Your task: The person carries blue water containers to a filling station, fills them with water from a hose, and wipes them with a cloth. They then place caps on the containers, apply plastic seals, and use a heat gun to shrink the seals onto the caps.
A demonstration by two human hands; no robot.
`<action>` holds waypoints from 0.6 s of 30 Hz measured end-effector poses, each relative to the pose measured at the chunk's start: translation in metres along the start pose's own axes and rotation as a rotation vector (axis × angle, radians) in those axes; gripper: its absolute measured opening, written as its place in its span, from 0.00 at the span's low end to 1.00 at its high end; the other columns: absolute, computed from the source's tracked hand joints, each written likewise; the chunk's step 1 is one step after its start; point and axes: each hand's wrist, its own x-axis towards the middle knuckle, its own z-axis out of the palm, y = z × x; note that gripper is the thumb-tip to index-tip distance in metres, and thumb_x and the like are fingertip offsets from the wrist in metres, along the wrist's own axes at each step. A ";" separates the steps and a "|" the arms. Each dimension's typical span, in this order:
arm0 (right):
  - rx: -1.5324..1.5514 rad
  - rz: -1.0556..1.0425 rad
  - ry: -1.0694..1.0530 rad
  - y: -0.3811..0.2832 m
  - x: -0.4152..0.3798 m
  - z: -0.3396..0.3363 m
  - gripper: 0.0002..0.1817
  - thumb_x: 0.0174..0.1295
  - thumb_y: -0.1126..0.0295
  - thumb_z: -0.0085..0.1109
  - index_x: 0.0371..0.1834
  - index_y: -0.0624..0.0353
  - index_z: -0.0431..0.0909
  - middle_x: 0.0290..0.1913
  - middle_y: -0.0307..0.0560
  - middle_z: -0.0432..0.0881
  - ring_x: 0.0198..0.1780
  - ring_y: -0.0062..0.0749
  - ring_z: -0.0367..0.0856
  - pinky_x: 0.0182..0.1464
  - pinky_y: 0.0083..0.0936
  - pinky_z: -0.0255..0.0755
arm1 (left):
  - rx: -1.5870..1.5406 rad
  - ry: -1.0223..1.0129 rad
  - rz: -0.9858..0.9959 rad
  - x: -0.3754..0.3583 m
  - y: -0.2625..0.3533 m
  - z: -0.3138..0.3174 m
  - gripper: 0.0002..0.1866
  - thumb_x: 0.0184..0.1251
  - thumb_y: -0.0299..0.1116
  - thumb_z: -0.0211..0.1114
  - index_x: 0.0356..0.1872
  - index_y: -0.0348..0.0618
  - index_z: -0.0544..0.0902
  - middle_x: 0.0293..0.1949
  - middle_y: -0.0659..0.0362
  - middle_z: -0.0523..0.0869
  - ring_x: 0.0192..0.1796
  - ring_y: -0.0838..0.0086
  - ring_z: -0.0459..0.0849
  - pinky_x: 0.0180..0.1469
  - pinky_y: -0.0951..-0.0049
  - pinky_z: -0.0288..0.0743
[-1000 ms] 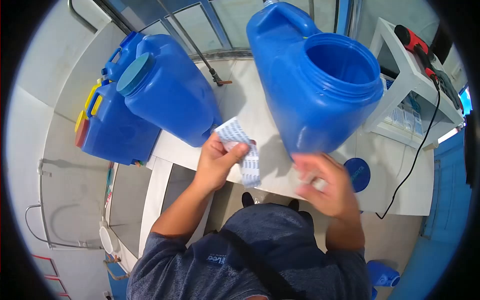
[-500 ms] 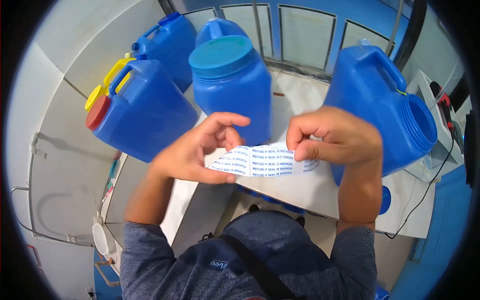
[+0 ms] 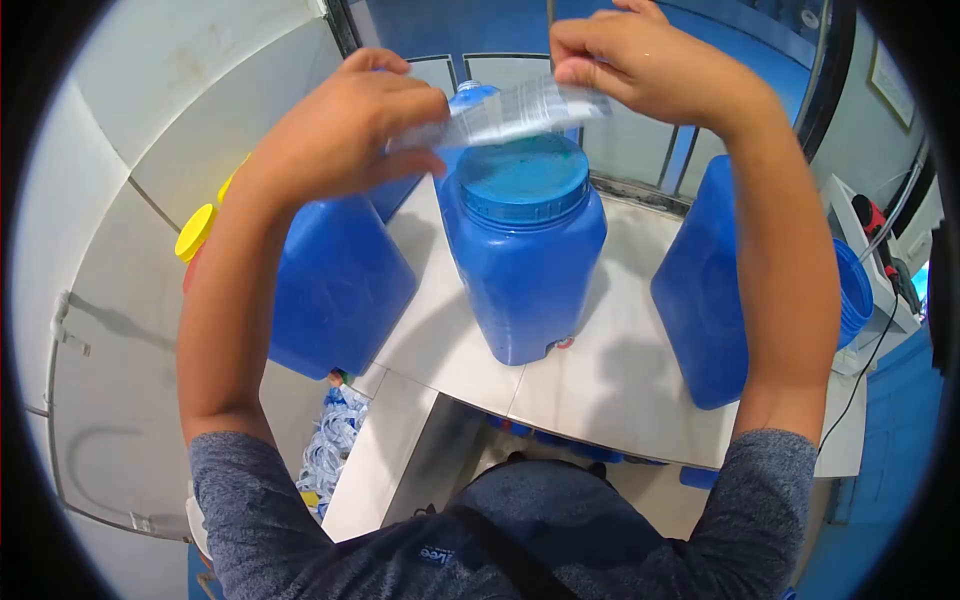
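Note:
A printed plastic seal band (image 3: 505, 115), smeared by motion, stretches between my two hands above a blue water container (image 3: 530, 280) with a turquoise screw lid (image 3: 524, 180). My left hand (image 3: 335, 125) has its fingers closed on the band's left end, thumb underneath. My right hand (image 3: 650, 60) pinches the other end, higher up and to the right. The band overlaps the back edge of the lid in this view. The container stands upright on the pale counter (image 3: 590, 400), a small reddish fitting (image 3: 565, 343) low on its front.
To the left, a blue jug (image 3: 340, 280) stands partly behind my left arm, near a yellow cap (image 3: 196, 232). Another blue jug (image 3: 700, 300) is on the right, partly behind my right forearm. Crumpled seal bands (image 3: 335, 440) lie at lower left. A black cable (image 3: 870, 370) hangs at right.
Both hands have risen and moved forward with the seal band, from in front of the container to above its lid. The view has shifted, and the whole container front now shows.

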 end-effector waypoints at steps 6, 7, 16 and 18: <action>-0.147 0.124 0.254 0.085 0.031 0.069 0.16 0.74 0.53 0.53 0.38 0.54 0.76 0.31 0.38 0.75 0.37 0.33 0.71 0.46 0.27 0.67 | -0.123 0.014 -0.184 0.015 -0.039 0.058 0.17 0.70 0.40 0.67 0.53 0.43 0.79 0.41 0.53 0.84 0.48 0.58 0.82 0.64 0.58 0.71; 0.116 0.160 0.152 0.093 0.029 0.084 0.17 0.75 0.51 0.52 0.39 0.54 0.76 0.31 0.35 0.75 0.38 0.28 0.70 0.47 0.25 0.67 | -0.119 0.016 -0.184 0.015 -0.033 0.058 0.17 0.70 0.40 0.67 0.53 0.43 0.79 0.41 0.53 0.84 0.48 0.58 0.82 0.64 0.58 0.71; 0.646 0.070 -0.028 0.060 -0.016 0.074 0.20 0.74 0.49 0.55 0.38 0.55 0.80 0.39 0.33 0.77 0.45 0.22 0.72 0.54 0.24 0.68 | -0.708 -0.287 -0.285 0.017 0.012 0.020 0.13 0.63 0.34 0.67 0.45 0.38 0.80 0.47 0.55 0.82 0.54 0.66 0.78 0.61 0.66 0.71; 0.522 -0.044 0.017 0.056 -0.019 0.070 0.17 0.71 0.51 0.60 0.39 0.56 0.82 0.41 0.36 0.79 0.50 0.27 0.74 0.60 0.28 0.67 | -0.678 -0.256 -0.319 0.020 0.015 0.019 0.11 0.62 0.33 0.67 0.42 0.38 0.81 0.47 0.55 0.82 0.54 0.65 0.78 0.61 0.65 0.71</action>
